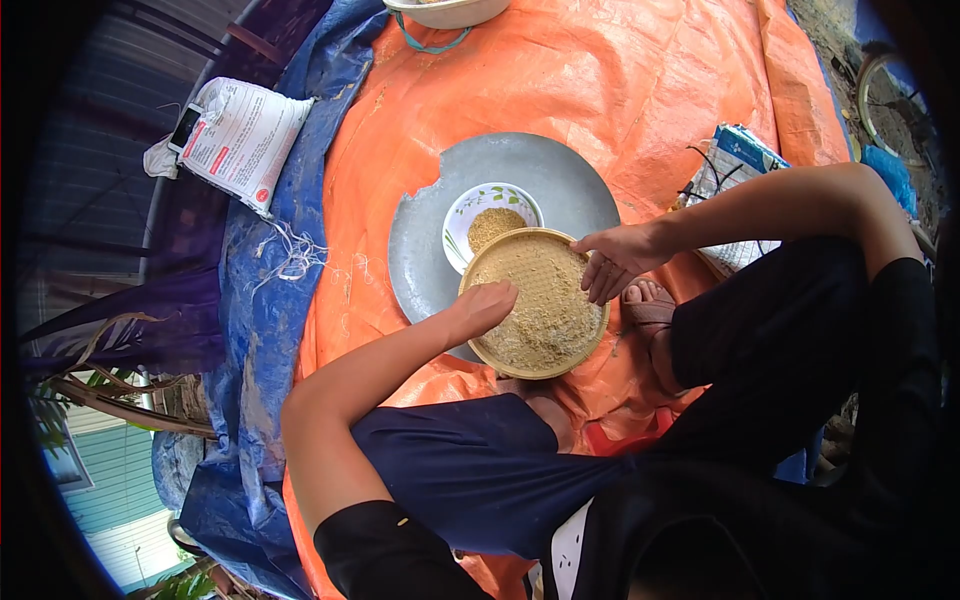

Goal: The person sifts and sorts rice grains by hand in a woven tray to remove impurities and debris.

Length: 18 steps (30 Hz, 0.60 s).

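Observation:
A round woven sieve (545, 345) with a yellowish rim holds a layer of pale, crumbly, grain-like material (540, 300). My left hand (485, 308) is over its left side, fingers curled closed; what they hold, if anything, is hidden. At the upper right rim is my right hand (622, 260), with thumb and fingers apart and the fingertips at the sieve's edge. Partly under the sieve, a white bowl (462, 215) with a green leaf pattern contains golden grain (493, 224). Bowl and sieve overlap a large round grey metal tray (570, 178) with a ragged left edge.
An orange tarp (640, 90) covers the ground, with a blue tarp (250, 330) along the left. A printed white sack (245, 140) with a phone (185, 128) lies upper left. At the top stands a pale basin (450, 12). Another bag (740, 160) lies by my right arm.

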Each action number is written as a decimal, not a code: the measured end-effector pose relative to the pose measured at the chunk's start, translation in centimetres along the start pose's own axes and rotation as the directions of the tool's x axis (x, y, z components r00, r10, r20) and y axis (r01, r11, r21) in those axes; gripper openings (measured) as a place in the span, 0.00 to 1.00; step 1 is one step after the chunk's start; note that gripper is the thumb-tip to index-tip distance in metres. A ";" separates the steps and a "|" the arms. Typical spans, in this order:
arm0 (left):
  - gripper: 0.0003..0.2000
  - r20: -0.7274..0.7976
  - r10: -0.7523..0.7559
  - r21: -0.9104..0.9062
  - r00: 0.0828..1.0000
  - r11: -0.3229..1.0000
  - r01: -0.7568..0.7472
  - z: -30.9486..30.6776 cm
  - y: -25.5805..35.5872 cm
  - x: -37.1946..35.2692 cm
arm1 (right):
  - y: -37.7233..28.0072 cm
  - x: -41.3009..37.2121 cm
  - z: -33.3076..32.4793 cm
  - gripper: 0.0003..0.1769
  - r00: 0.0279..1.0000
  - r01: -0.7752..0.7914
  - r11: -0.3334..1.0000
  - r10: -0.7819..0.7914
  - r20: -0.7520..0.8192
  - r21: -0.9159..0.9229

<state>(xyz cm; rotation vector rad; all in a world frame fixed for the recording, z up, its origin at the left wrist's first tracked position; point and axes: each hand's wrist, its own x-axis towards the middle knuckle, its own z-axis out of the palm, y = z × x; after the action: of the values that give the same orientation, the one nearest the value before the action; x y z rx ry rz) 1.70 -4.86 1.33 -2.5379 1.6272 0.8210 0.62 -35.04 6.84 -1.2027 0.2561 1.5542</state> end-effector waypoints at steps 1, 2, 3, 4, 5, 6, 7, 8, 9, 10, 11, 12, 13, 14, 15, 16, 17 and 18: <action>0.06 -0.004 0.004 -0.005 1.000 1.000 -0.004 0.1 -0.1 0.0 | 0.0 0.1 0.0 0.43 1.000 0.001 1.000 -0.001 0.001 0.002; 0.06 -0.009 0.009 -0.011 1.000 1.000 -0.009 0.2 -0.2 0.0 | 0.1 0.1 -0.1 0.44 1.000 0.007 1.000 -0.007 0.006 0.000; 0.06 -0.013 0.013 -0.016 1.000 1.000 -0.013 0.1 -0.1 0.0 | 0.1 0.1 -0.1 0.45 1.000 0.013 1.000 -0.013 0.011 -0.003; 0.06 -0.010 0.009 -0.019 1.000 1.000 -0.009 0.1 -0.1 0.0 | 0.1 0.1 -0.1 0.46 1.000 0.020 1.000 -0.020 0.016 -0.005; 0.06 -0.006 0.005 -0.022 1.000 1.000 -0.005 0.1 -0.1 0.0 | 0.1 0.1 0.0 0.45 1.000 0.015 1.000 -0.015 0.010 -0.001; 0.06 -0.003 0.001 -0.025 1.000 1.000 -0.001 0.0 0.0 -0.1 | 0.1 0.2 0.0 0.44 1.000 0.010 1.000 -0.010 0.004 0.002; 0.06 -0.002 -0.001 -0.023 1.000 1.000 0.001 0.0 0.0 -0.1 | 0.2 0.2 -0.1 0.42 1.000 0.005 1.000 -0.005 -0.002 0.006; 0.06 -0.001 -0.002 -0.020 1.000 1.000 0.002 -0.1 0.0 -0.1 | 0.2 0.2 -0.1 0.42 1.000 0.006 1.000 -0.006 -0.004 0.006; 0.06 0.000 -0.004 -0.018 1.000 1.000 0.004 -0.2 0.1 -0.1 | 0.2 0.2 -0.1 0.42 1.000 0.006 1.000 -0.006 -0.007 0.005; 0.06 -0.002 -0.003 -0.022 1.000 1.000 0.003 -0.2 0.1 -0.1 | 0.2 0.2 -0.1 0.42 1.000 0.007 1.000 -0.007 -0.009 0.005; 0.06 -0.005 -0.001 -0.026 1.000 1.000 0.001 -0.3 0.1 -0.1 | 0.2 0.2 -0.1 0.43 1.000 0.006 1.000 -0.006 -0.007 0.006; 0.06 -0.008 0.001 -0.030 1.000 1.000 -0.001 -0.2 0.0 -0.1 | 0.1 0.2 -0.1 0.43 1.000 0.005 1.000 -0.005 -0.005 0.006; 0.06 -0.014 0.006 -0.027 1.000 1.000 -0.007 -0.1 0.0 -0.1 | 0.1 0.2 -0.1 0.43 1.000 0.005 1.000 -0.005 -0.003 0.007; 0.06 -0.021 0.012 -0.023 1.000 1.000 -0.012 0.0 -0.1 -0.1 | 0.2 0.2 -0.1 0.43 1.000 0.004 1.000 -0.004 -0.003 0.007; 0.06 -0.027 0.017 -0.020 0.999 1.000 -0.018 0.0 -0.1 -0.1 | 0.2 0.1 -0.1 0.43 1.000 0.004 1.000 -0.004 -0.002 0.006; 0.06 -0.027 0.018 -0.017 0.999 1.000 -0.018 0.1 -0.1 -0.1 | 0.2 0.1 0.0 0.43 1.000 0.004 1.000 -0.004 -0.001 0.005; 0.06 -0.028 0.018 -0.014 0.999 1.000 -0.018 0.1 -0.1 -0.1 | 0.1 0.1 0.0 0.43 1.000 0.003 1.000 -0.003 0.000 0.006; 0.06 -0.028 0.018 -0.012 0.999 1.000 -0.019 0.1 -0.1 -0.1 | 0.1 0.1 0.0 0.43 1.000 0.003 1.000 -0.003 0.002 0.007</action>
<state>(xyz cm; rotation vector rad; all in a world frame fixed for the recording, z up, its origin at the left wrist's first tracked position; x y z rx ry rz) 1.75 -4.72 1.26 -2.5576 1.6612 0.8031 0.52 -35.05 6.70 -1.1962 0.2583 1.5507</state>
